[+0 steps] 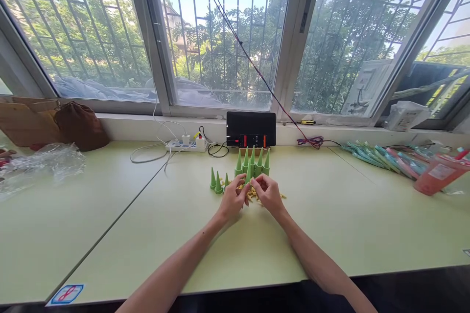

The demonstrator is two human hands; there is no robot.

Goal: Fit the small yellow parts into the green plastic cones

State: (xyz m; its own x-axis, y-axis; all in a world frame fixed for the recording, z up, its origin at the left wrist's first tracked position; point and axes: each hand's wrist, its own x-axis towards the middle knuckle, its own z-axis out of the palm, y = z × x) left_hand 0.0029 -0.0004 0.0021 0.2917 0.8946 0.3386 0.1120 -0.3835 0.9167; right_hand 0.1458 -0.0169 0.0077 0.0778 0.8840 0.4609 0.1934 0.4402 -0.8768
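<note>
Both my hands meet at the middle of the pale green table (183, 234). My left hand (232, 199) and my right hand (267, 191) have their fingers closed together on one green cone (248, 174) held upright between them. Under the hands lies a small heap of yellow pieces (253, 194). Behind them stand several green cones (253, 160) in a tight cluster. Three more green cones (217, 181) stand apart just left of my left hand.
A black device (251, 128) leans at the windowsill behind the cones, with a white power strip (185, 144) and cables to its left. Clear plastic wrap (40, 164) and a brown bag (81, 126) lie far left. Coloured packets (382, 157) and an orange pouch (438, 175) lie far right.
</note>
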